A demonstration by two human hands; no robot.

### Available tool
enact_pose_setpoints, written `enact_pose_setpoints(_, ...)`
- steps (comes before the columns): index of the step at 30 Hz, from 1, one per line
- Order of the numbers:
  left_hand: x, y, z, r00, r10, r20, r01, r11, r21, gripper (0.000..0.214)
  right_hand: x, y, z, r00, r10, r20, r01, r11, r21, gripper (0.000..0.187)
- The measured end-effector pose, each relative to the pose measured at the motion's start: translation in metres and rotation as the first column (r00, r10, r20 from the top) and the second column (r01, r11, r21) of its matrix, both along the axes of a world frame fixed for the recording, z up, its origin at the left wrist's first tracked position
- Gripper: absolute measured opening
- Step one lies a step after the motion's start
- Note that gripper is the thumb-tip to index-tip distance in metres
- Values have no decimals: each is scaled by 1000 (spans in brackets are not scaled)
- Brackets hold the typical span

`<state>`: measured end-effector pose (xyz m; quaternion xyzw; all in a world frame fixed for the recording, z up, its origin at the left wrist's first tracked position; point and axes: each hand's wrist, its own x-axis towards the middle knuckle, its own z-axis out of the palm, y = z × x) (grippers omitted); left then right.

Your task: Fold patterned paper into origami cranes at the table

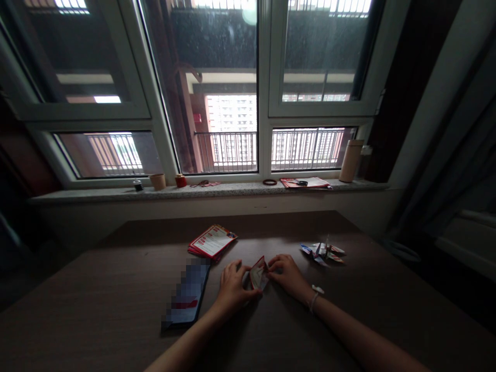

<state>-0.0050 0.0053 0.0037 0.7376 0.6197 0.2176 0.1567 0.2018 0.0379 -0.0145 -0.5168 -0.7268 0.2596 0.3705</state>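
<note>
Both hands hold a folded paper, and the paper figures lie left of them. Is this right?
Not quite: the head view shows the paper figures right of the hands. The left hand and right hand do hold the folded paper.

Head view. Left hand (232, 285) and right hand (285, 275) rest on a dark wooden table (96, 315), pinching between their fingertips a small folded piece of printed paper (259, 274). A stack of red-and-white leaflets (212, 241) lies beyond the left hand; a phone (188, 297) lies just beside it. Folded paper figures (322, 252) sit right of the right hand. A tan cylinder (351, 160) stands on the windowsill (96, 194).
</note>
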Motion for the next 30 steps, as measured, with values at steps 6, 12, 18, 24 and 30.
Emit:
enact_pose_setpoints(6, 0, 0, 1, 1000, 5, -2, -5, 1000, -6, 57, -1, -1, -1, 1000, -19, -4, 19, 1000, 3, 5)
enact_pose_setpoints(12, 1, -1, 4, 1000, 8, -7, -8, 999, -35, 60, 2, -2, 1, 1000, 15, 16, -15, 1000, 23, 9)
enact_pose_setpoints(18, 2, -2, 5, 1000, 11, -2, -11, 999, -34, 58, -1, -4, 3, 999, 2, 54, -5, 998, 62, 11)
enact_pose_setpoints(24, 1, -1, 3, 1000, 7, -7, -7, 1000, -30, 59, -2, -4, 2, 997, -14, 72, 8, 997, 83, 12)
enact_pose_setpoints(30, 1, 0, 2, 1000, 9, -23, -10, 999, -34, 59, 0, -4, 4, 1000, 5, 4, -5, 997, 76, 12)
